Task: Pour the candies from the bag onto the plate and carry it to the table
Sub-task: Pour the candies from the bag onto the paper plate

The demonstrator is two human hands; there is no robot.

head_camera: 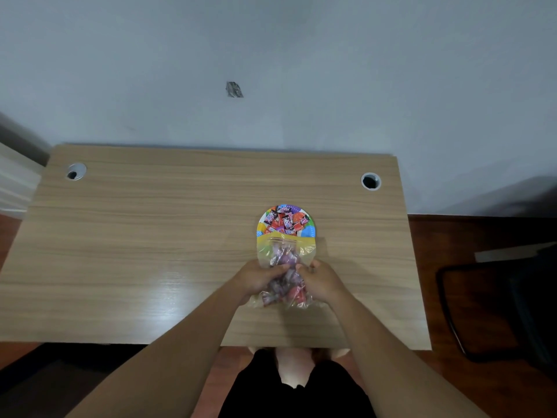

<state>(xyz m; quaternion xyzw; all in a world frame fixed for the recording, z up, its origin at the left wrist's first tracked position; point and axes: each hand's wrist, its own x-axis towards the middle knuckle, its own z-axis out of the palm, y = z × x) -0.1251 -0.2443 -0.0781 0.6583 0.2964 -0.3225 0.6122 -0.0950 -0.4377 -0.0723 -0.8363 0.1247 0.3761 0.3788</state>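
Observation:
A clear plastic bag (284, 251) with a yellow top edge lies on the wooden desk, its mouth resting over the near rim of a colourful paper plate (310, 229). Wrapped candies (283, 220) in red, pink and black lie heaped on the plate. More candies (283, 292) remain inside the bag. My left hand (259, 276) and my right hand (321, 279) grip the bag from either side near its middle, squeezing it between them.
The wooden desk (150, 251) stands against a pale wall and has two round cable holes (76, 171) (370, 181) near its far corners. A dark chair (497, 303) stands to the right on the brown floor.

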